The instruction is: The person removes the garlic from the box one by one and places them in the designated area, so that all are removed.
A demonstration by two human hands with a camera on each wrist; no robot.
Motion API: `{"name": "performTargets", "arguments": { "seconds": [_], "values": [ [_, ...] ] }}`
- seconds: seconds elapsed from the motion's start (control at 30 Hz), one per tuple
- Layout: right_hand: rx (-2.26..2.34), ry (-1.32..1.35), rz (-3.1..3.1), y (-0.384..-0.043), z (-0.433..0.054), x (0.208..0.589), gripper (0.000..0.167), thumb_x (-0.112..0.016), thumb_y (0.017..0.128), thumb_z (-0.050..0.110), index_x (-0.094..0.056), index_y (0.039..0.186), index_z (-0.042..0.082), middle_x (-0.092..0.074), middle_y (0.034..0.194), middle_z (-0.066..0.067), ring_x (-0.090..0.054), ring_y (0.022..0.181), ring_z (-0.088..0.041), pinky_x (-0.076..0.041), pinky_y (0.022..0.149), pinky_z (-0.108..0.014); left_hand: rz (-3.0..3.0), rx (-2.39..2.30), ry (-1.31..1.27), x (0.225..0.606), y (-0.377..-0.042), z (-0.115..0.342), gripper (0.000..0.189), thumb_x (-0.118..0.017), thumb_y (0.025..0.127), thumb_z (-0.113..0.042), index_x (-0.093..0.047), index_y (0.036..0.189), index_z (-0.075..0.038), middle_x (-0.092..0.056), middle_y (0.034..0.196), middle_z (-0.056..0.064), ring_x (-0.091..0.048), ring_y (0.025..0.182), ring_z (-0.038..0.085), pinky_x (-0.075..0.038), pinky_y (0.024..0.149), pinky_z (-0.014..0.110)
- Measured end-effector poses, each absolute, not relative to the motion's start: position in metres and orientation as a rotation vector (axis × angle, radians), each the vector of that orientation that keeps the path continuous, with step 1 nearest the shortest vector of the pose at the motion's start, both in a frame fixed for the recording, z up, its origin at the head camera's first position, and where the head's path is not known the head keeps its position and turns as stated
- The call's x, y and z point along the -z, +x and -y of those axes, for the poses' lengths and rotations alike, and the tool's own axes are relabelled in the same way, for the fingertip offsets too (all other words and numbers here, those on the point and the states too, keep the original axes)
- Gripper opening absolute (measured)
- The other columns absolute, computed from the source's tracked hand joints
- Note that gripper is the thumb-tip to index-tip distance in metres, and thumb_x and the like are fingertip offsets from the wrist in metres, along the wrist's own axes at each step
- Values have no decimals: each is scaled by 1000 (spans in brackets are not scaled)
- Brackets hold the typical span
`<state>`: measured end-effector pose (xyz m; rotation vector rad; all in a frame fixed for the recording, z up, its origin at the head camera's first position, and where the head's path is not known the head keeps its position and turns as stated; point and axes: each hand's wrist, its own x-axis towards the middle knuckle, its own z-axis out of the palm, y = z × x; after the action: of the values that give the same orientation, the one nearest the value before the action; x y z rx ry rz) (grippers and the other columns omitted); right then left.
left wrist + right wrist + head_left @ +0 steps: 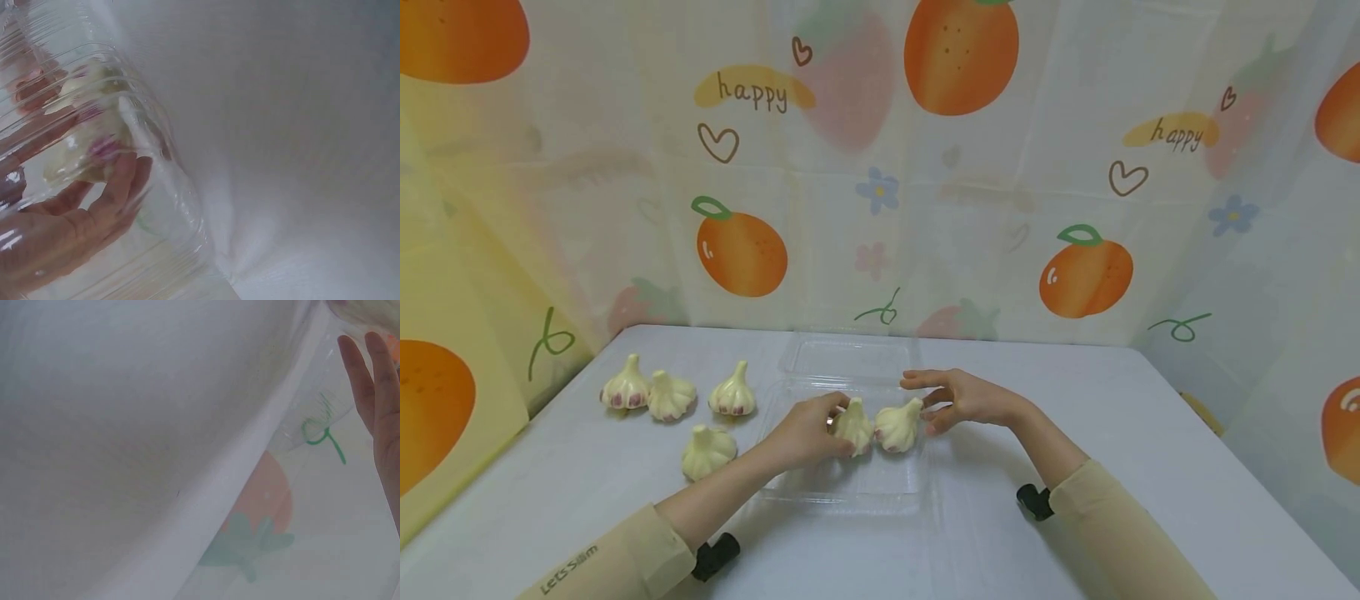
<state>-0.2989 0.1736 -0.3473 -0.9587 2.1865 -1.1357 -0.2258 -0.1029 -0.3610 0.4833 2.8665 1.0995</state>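
In the head view, my left hand grips a white garlic bulb over the clear plastic container, thumb on the near side and fingers behind. A second garlic bulb sits right beside it in the container. At that bulb's right side is my right hand, its fingers spread and loosely bent, the index reaching out above. The left wrist view looks through the container's clear wall at the garlic with purple patches and the fingers around it. Straight fingers show in the right wrist view.
Several more garlic bulbs stand to the left on the white table: one at the far left, one beside it, one behind and one nearer. The container's clear lid lies folded back. A fruit-print curtain hangs behind.
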Motion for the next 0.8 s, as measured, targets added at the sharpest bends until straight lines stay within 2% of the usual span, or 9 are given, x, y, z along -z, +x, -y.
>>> {"name": "performTargets", "arguments": {
  "seconds": [0.1,0.33,0.6,0.8],
  "values": [
    [1135,-958,-2187,-298,-174,347,79,-72,81,13,-37,151,1,-20,166,-16,-48,135,-42,-40,114,-54,-2872,-1102,481,360,-226,102,49,-83,70,-11,-63,115,-6,-71,112,18,-65,92,21,-52,75,31],
    [1127,-952,-2196,-298,-174,346,78,-72,82,14,-36,151,1,-20,165,-16,-49,135,-41,-45,110,-51,-2883,-1103,459,358,-224,104,52,-82,70,-12,-63,118,-6,-70,118,21,-67,107,31,-55,87,42],
    [1099,-968,-2215,-298,-174,345,78,-72,83,17,-37,150,-1,-22,164,-20,-50,133,-42,-48,108,-49,-2874,-1136,455,352,-222,110,58,-83,72,-14,-61,125,-4,-68,121,21,-70,99,27,-57,83,39],
    [1106,-948,-2209,-297,-174,344,77,-71,83,14,-36,151,1,-21,165,-16,-49,135,-42,-48,108,-49,-2857,-1162,460,345,-220,118,60,-83,74,-17,-60,127,-4,-67,124,22,-71,102,30,-59,83,39]
  ]
}}
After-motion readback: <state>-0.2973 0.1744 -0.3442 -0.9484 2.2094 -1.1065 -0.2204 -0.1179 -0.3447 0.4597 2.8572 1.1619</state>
